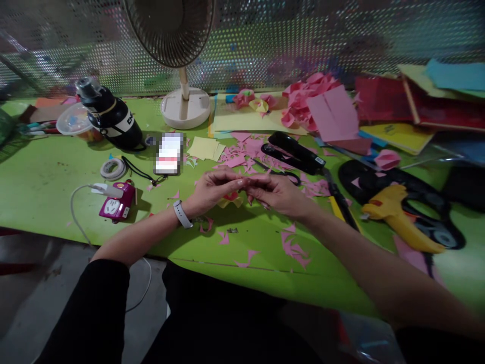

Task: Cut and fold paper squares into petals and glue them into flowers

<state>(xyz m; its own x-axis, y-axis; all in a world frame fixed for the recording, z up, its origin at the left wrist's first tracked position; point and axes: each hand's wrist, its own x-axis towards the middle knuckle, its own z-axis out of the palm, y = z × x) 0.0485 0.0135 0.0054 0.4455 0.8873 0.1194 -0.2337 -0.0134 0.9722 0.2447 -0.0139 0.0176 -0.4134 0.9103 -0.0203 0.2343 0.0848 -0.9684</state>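
Observation:
My left hand (217, 188) and my right hand (273, 193) meet over the middle of the green table (151, 222). The fingers of both are closed in a pinch, tip against tip. Whatever lies between the fingertips is too small or too hidden to name. Just below my left fingers shows a yellow paper piece with red-pink in its middle (230, 201), like a small paper flower; whether it is held or lies on the table I cannot tell. Pink paper scraps (293, 247) lie around both hands. Behind my right hand are scissors (291, 177), partly covered, and a black stapler (293, 153).
A yellow glue gun (403, 217) lies at the right, near pink paper flowers (316, 93) and paper sheets. At the left are a phone (168, 154), a tape roll (112, 168), a purple power adapter (118, 202) with a cable, and a black bottle (113, 119). A fan (185, 108) stands behind.

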